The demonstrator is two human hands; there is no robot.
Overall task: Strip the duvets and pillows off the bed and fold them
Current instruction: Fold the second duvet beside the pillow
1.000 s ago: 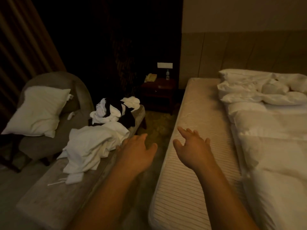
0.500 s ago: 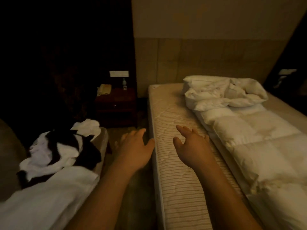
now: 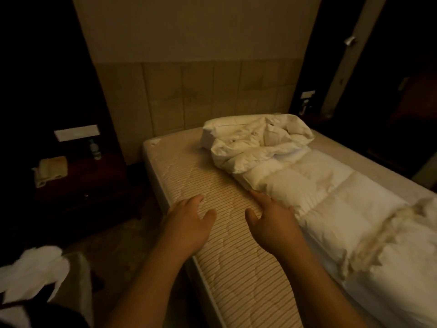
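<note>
My bare mattress [image 3: 212, 209] is beige with thin, close brown stripes and faint quilted stitching. The duvet [image 3: 319, 190] on it is plain white, stitched into padded squares. The headboard panel [image 3: 201, 95] behind is tan, set in square tiles, under a paler cream wall [image 3: 189, 27]. The nightstand [image 3: 80, 185] is dark reddish brown, and the phone [image 3: 50, 169] on it is cream.

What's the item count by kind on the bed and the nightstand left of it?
Duvets on mattress: 1, the white duvet
Phones on nightstand: 1, the phone
Bottles on nightstand: 1, the bottle
Total: 3
Both hands are open, holding nothing: left hand, right hand.
</note>
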